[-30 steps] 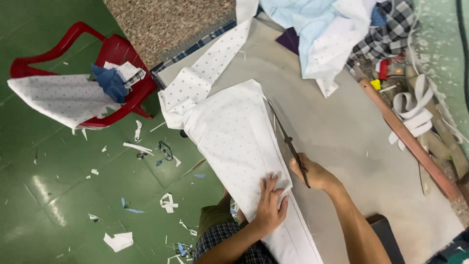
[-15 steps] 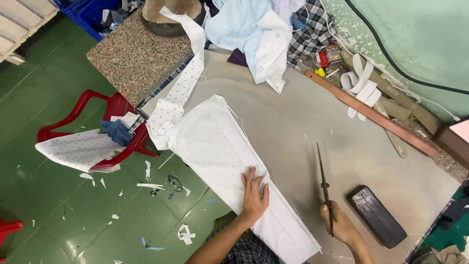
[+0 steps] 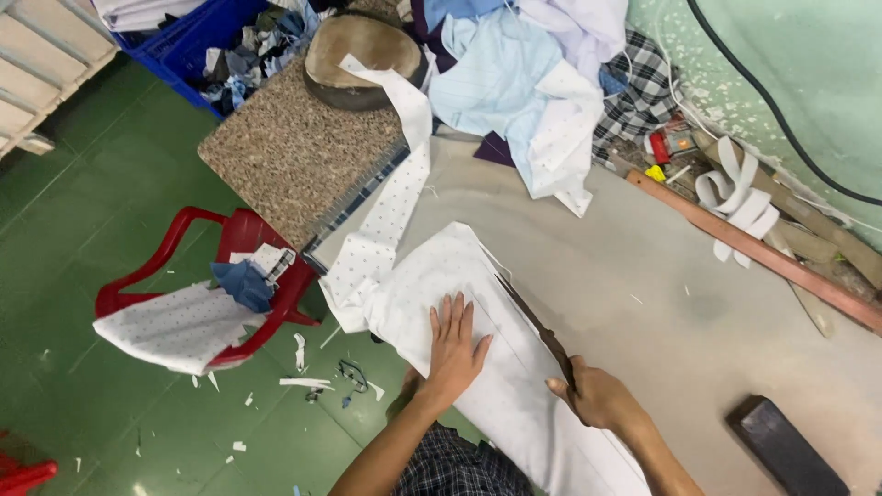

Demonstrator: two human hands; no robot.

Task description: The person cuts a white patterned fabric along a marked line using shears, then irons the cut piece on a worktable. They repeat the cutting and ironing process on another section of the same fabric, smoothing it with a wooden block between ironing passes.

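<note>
Right hand closed around the handles of long dark shears, blades running up and to the left along the right edge of the white dotted fabric. Left hand pressed flat, fingers spread, on that same fabric just left of the blades, holding nothing. Fabric laid in a long folded stack on the beige cutting table, stretching from the near edge by the body up toward the middle, with a narrow dotted strip trailing farther up toward a brown rounded block on a speckled stone slab.

Heap of pale blue and white cloth at the far side of the table, with checked fabric just right of it. Long wooden ruler lying diagonally along the right, white strips beside it. Dark rectangular block on the table near right. Red plastic chair on the green floor to the left, draped with more dotted cloth and a blue scrap; cuttings scattered on the floor below. Blue crate of scraps far left.
</note>
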